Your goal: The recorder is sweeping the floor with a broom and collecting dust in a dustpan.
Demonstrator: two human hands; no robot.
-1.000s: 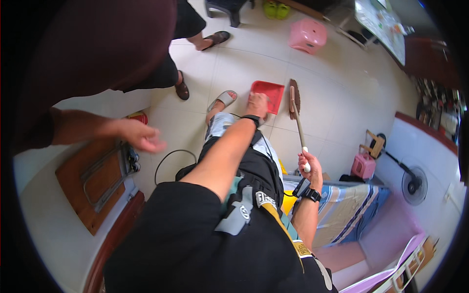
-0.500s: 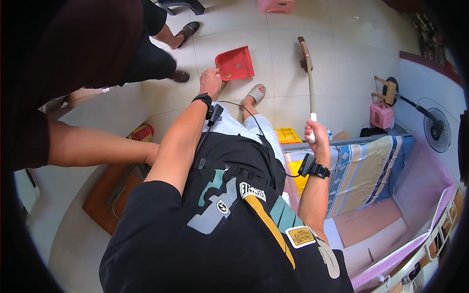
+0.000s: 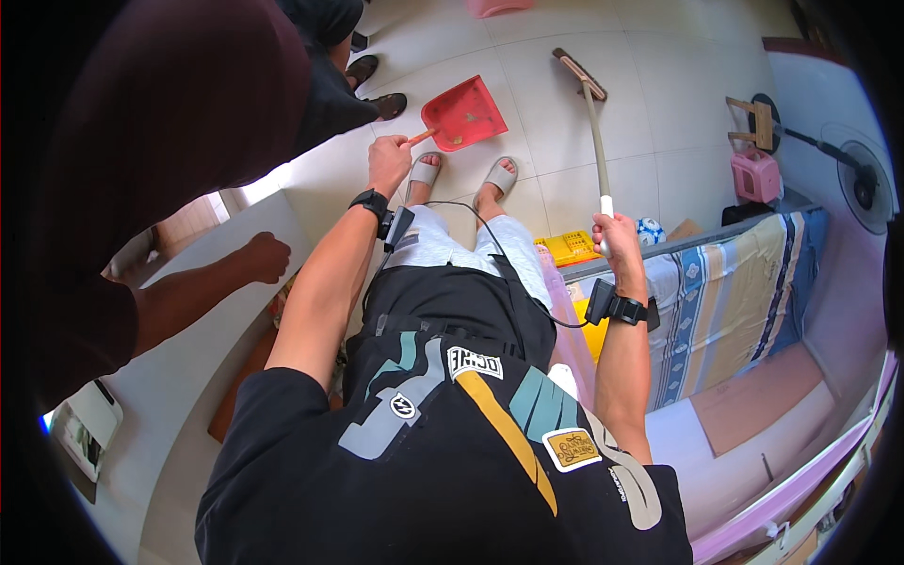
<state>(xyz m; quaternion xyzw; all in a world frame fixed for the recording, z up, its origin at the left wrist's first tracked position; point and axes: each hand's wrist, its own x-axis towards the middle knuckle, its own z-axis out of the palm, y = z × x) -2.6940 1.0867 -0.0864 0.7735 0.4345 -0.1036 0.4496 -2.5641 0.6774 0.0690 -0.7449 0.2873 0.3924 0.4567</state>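
Note:
My left hand (image 3: pixel 389 165) is closed around the orange-red handle of a red dustpan (image 3: pixel 464 115). A few small bits of debris lie in its pan, just beyond my sandalled feet. My right hand (image 3: pixel 617 237) grips the white end of a broom (image 3: pixel 597 141) with a long beige pole. The broom's brown bristle head (image 3: pixel 580 73) rests on the tiled floor, to the right of the dustpan and apart from it.
Another person (image 3: pixel 198 113) in dark clothes stands close on my left, a fist near my left forearm. On the right are a bed (image 3: pixel 725 311) with a striped cloth over its rail, a standing fan (image 3: pixel 857 179), a pink container (image 3: pixel 756 176) and a yellow basket (image 3: pixel 567 248).
The broom head has turned and moved slightly left. The dustpan has tilted and shifted a little right. The other person's arm has drawn back from mine.

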